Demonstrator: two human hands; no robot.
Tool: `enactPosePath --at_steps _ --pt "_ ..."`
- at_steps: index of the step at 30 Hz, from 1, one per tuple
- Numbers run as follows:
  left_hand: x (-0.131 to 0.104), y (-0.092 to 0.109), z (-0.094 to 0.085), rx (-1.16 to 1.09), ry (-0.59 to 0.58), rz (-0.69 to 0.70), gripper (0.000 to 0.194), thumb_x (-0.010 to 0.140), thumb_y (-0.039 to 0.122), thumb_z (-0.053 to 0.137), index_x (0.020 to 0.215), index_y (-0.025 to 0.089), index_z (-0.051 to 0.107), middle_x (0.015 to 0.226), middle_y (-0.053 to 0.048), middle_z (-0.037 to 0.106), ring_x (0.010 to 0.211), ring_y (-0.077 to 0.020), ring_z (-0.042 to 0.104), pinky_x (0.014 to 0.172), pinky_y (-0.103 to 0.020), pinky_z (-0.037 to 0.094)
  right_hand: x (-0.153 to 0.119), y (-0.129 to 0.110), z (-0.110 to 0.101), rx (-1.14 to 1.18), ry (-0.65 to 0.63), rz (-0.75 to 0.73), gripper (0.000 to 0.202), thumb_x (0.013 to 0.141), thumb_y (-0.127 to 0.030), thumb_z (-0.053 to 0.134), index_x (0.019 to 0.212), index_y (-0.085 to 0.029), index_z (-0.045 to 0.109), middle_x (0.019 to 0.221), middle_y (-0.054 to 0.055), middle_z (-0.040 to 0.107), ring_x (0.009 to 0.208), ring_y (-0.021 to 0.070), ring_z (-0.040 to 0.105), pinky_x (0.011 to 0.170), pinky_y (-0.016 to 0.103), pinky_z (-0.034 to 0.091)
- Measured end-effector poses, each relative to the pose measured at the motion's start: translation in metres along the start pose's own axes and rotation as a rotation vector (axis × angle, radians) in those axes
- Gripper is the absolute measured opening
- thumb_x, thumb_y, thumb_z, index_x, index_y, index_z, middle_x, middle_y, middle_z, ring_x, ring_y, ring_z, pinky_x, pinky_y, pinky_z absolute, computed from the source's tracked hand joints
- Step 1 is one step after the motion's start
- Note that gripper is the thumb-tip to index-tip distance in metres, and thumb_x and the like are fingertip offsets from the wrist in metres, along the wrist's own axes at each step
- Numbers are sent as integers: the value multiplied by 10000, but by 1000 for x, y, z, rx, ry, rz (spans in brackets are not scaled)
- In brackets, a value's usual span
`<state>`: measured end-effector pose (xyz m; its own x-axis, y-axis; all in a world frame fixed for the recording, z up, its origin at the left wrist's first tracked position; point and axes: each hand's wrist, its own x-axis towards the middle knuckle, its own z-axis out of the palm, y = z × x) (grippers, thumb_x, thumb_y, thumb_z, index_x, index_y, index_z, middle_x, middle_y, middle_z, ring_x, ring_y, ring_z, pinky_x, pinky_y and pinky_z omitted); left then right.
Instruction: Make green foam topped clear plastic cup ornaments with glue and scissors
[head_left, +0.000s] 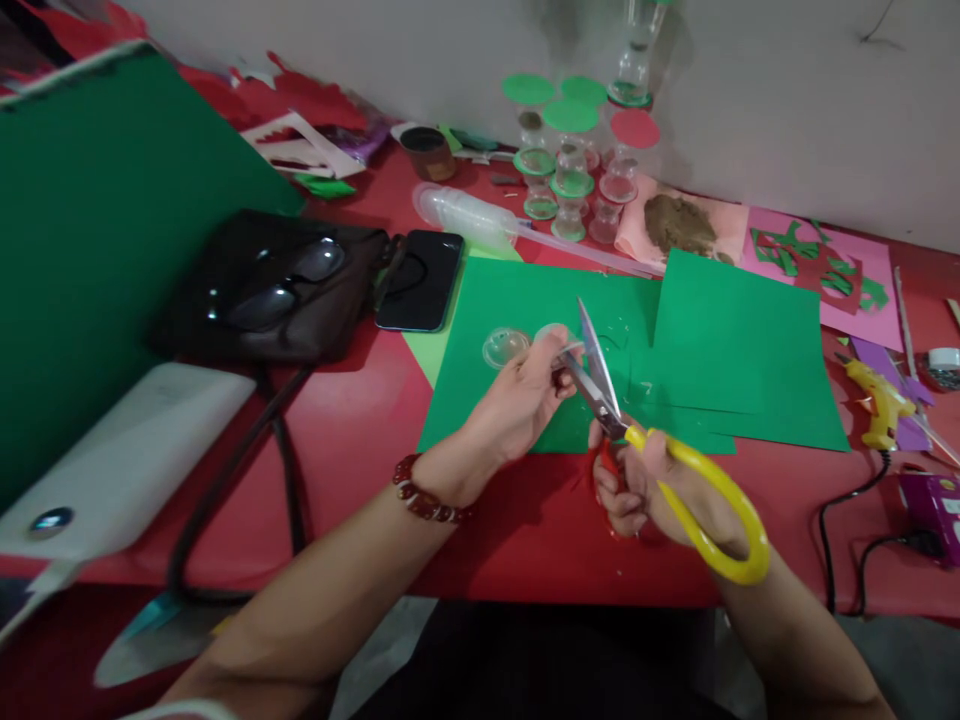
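Note:
My left hand (pixel 525 395) pinches a small clear plastic piece (pixel 556 338) above the green sheet (pixel 480 400). Its wrist wears a beaded bracelet (pixel 424 495). My right hand (pixel 637 485) is closed on large scissors (pixel 611 420) with a yellow and a red handle. The scissor blades are parted, and the lower one reaches the plastic by my left fingertips. Just left of my left hand, a clear round lid (pixel 505 347) lies on the green sheet. Tiny clear scraps (pixel 645 390) are scattered beside the blades.
Plastic-cup hourglass shapes (pixel 570 185) stand at the back near a sand pile (pixel 679 225). A phone (pixel 420 280) and black bag (pixel 277 290) lie left. On the right are more green paper (pixel 739 330) and a yellow glue gun (pixel 881 405) with its cord.

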<state>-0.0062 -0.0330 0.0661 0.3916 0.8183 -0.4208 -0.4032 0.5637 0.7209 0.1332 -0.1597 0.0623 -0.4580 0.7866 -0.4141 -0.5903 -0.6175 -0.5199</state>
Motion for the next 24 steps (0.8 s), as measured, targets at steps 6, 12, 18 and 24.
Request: enactPosePath --at_steps 6,12,18,24 --pt "-3 12 4 -57 -90 -65 497 1025 561 560 750 163 676 730 -13 585 566 -85 473 548 -225 423 -2 -15 19 134 -205 4 700 819 -921 536 1072 -275 446 742 -66 499 520 69 242 480 210 183" --pt "0 0 0 27 10 98 359 1035 402 609 756 177 625 772 -12 616 659 -99 512 606 -218 416 2 -10 19 58 -128 -1 720 779 -907 618 1076 -270 461 749 -60 512 529 69 270 484 212 189" --pt "-2 -13 -7 231 30 292 382 1009 341 667 671 199 560 680 26 473 652 -123 440 669 -247 405 0 10 12 -76 126 -39 661 750 -719 836 1092 -253 516 737 -85 479 527 41 268 477 188 201" --pt "-3 -7 -1 92 37 122 328 999 373 659 729 206 579 699 4 553 654 -129 478 617 -256 394 -1 3 4 -87 64 6 569 784 -589 872 1080 -263 511 750 -84 485 530 47 268 469 190 200"
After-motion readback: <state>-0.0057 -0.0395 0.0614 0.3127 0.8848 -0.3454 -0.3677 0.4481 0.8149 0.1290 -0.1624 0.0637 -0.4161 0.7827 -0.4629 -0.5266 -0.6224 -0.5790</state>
